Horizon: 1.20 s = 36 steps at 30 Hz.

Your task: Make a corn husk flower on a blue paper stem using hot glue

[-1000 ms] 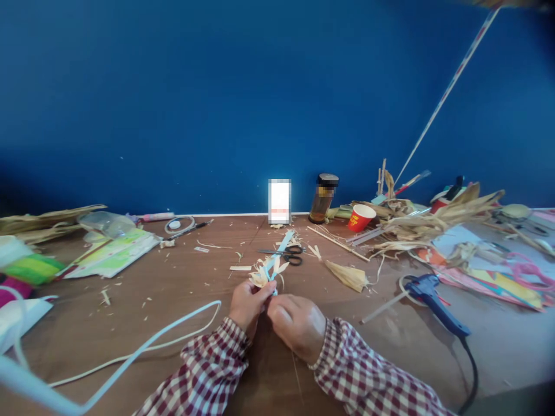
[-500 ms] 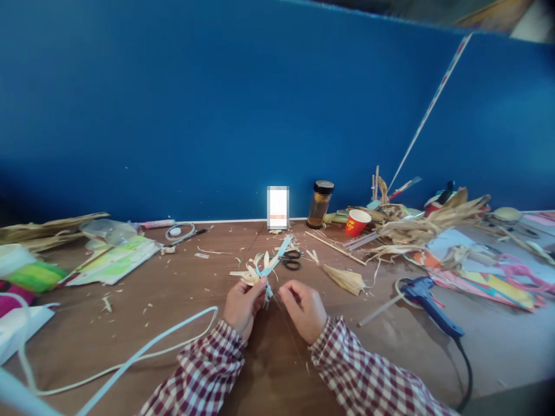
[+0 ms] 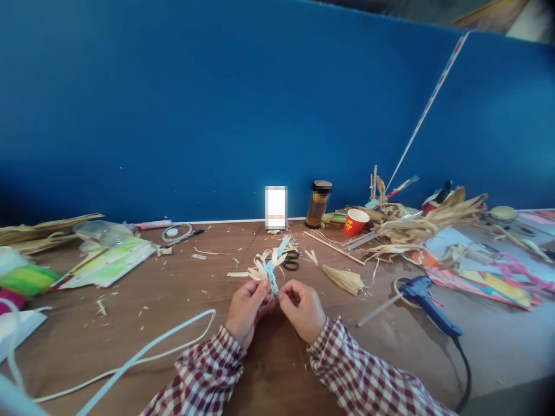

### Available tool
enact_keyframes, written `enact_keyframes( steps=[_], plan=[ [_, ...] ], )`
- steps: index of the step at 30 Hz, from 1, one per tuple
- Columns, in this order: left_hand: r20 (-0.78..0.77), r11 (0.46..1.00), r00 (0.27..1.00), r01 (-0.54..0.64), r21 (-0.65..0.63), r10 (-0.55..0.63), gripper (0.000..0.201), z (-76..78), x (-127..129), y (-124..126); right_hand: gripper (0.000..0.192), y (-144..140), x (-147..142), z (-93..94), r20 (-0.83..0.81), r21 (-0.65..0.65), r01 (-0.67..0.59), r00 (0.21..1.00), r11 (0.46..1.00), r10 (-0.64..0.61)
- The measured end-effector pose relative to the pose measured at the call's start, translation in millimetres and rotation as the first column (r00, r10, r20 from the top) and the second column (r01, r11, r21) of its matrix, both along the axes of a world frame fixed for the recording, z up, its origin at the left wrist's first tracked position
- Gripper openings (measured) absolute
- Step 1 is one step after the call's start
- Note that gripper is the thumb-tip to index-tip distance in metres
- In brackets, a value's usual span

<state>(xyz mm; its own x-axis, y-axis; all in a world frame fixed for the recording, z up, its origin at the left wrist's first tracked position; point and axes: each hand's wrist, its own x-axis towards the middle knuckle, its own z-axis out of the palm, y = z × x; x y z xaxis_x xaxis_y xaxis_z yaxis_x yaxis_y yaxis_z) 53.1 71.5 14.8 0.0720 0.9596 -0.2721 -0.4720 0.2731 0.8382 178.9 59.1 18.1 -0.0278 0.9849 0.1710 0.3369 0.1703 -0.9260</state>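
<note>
Pinched between the thumb and fingers of my left hand (image 3: 245, 309) is a small corn husk piece (image 3: 259, 269) with pale petal-like strips. Light blue material (image 3: 271, 274) runs down its front to a crinkled lower end. My right hand (image 3: 306, 310) is closed in a pinch right beside that lower end, its fingertips at or very near it. Whatever those fingertips grip is too small to name. A faint thin line, perhaps a thread, shows below the right hand. Black-handled scissors (image 3: 292, 261) lie just behind the piece, partly covered by it.
At right lie a blue glue gun (image 3: 429, 300), a dried husk (image 3: 343, 279) and a husk heap (image 3: 416, 231). A red paper cup (image 3: 356, 223) and a dark-lidded jar (image 3: 318, 205) stand behind. A white cable (image 3: 160, 329) loops at left, near painted paper (image 3: 108, 263).
The husk piece has turned, and its blue lower end has swung rightward toward my right hand. My hands are closer together. The view has shifted slightly.
</note>
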Motion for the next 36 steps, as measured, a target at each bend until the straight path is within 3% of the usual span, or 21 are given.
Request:
enact_keyframes(
  steps=[5, 9, 14, 19, 23, 27, 29, 31, 34, 36],
  plan=[
    [-0.203, 0.999, 0.978, 0.045, -0.017, -0.048, 0.036, 0.7, 2, -6, 0.017, -3, -1, -2.0, 0.092, 0.084, 0.064, 0.993, 0.994, -0.072],
    [-0.211, 0.996, 0.975, 0.051, -0.067, -0.064, 0.036, 2.4, 3, -6, 0.016, -5, -1, -6.9, 0.162, 0.132, 0.061, 0.983, 0.989, -0.083],
    [-0.057, 0.993, 0.995, 0.079, -0.084, -0.083, 0.034, 1.2, 3, -6, 0.015, -7, -2, -10.8, 0.198, 0.2, 0.046, 0.976, 0.979, -0.086],
    [0.105, 0.991, 0.987, 0.124, -0.043, -0.119, 0.027, -2.9, 3, -6, 0.016, -8, -2, -8.1, 0.161, 0.184, 0.067, 0.982, 0.981, -0.098],
    [0.208, 0.976, 0.957, 0.213, -0.043, -0.2, 0.023, 2.3, 2, -9, 0.015, -5, 1, -2.7, 0.012, 0.101, 0.088, 0.996, 0.991, -0.089],
    [0.272, 0.955, 0.932, 0.278, -0.105, -0.241, 0.041, 8.5, 0, -10, 0.019, 3, 5, -2.5, -0.196, -0.012, 0.128, 0.972, 0.992, -0.128],
    [0.232, 0.959, 0.956, 0.222, -0.174, -0.18, 0.042, 7.7, -1, -8, 0.023, 7, 6, -3.1, -0.376, -0.093, 0.097, 0.918, 0.991, -0.126],
    [0.112, 0.982, 0.992, 0.072, -0.176, -0.053, 0.043, 4.6, -2, -5, 0.025, 10, 6, -2.2, -0.589, -0.194, -0.007, 0.8, 0.981, -0.111],
    [-0.081, 0.991, 0.989, -0.13, -0.037, 0.127, 0.039, -0.6, -2, -1, 0.024, 12, 10, 2.3, -0.813, -0.27, -0.245, 0.576, 0.931, -0.084],
    [-0.158, 0.991, 0.979, -0.133, 0.008, 0.132, 0.037, -2.4, -1, -1, 0.023, 12, 13, 5.3, -0.888, -0.264, -0.394, 0.455, 0.88, -0.063]
  ],
)
